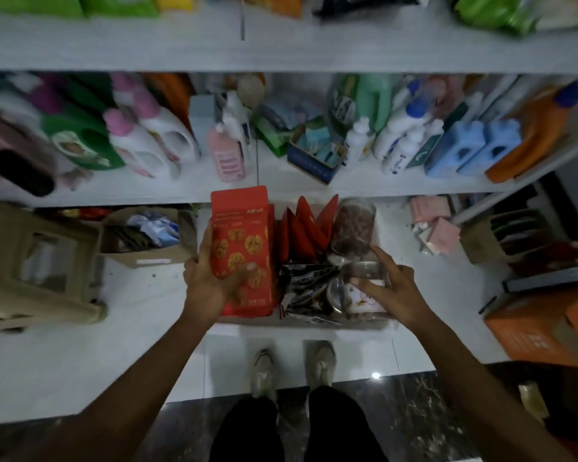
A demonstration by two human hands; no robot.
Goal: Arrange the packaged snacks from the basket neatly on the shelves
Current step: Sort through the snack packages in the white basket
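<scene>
The basket (314,323) holds packets (304,228) and a nut jar (352,228). The left hand (211,281) grips a red bag (241,228) at its left edge; the right hand (391,288) clasps a clear jar (367,275).

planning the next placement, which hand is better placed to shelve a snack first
Left: the left hand grips the red bag, lifted toward the shelf; the right hand curls round a clear jar lying low.

We are looking at an upper shelf (281,51) bearing green bags (114,3) and a middle shelf (281,190) carrying detergent bottles (154,141). Below, the white floor (80,355) is holding a beige stool (37,261) and cardboard box (141,251) left, the basket (314,323) centre, and an orange box (541,331) right.
</scene>
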